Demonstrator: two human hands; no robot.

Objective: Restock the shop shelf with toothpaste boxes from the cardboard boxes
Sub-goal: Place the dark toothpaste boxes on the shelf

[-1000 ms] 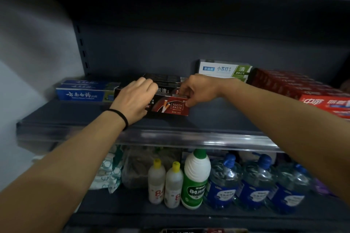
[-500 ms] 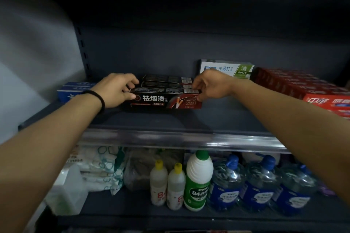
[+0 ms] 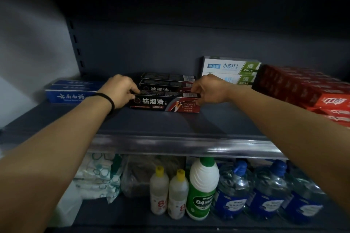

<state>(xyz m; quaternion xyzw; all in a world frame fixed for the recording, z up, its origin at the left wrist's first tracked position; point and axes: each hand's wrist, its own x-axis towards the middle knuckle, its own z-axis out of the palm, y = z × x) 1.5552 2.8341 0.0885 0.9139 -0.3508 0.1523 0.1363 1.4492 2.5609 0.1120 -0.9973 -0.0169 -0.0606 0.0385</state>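
A black and red toothpaste box (image 3: 164, 102) lies lengthwise on the dark shelf (image 3: 170, 125), its printed face toward me. My left hand (image 3: 121, 91) grips its left end with curled fingers, and my right hand (image 3: 207, 90) pinches its right end. Behind it sit more black toothpaste boxes (image 3: 167, 81) in a short row. No cardboard box is in view.
Blue toothpaste boxes (image 3: 71, 93) lie at the shelf's left, white and green boxes (image 3: 231, 70) behind my right hand, red boxes (image 3: 310, 89) at the right. Bare shelf lies in front of the black box. Below stand cleaner bottles (image 3: 201, 189) and water jugs (image 3: 269, 193).
My left hand slid from the box's front to its left end. Both hands now hold the box by its ends, set square in front of the black row.
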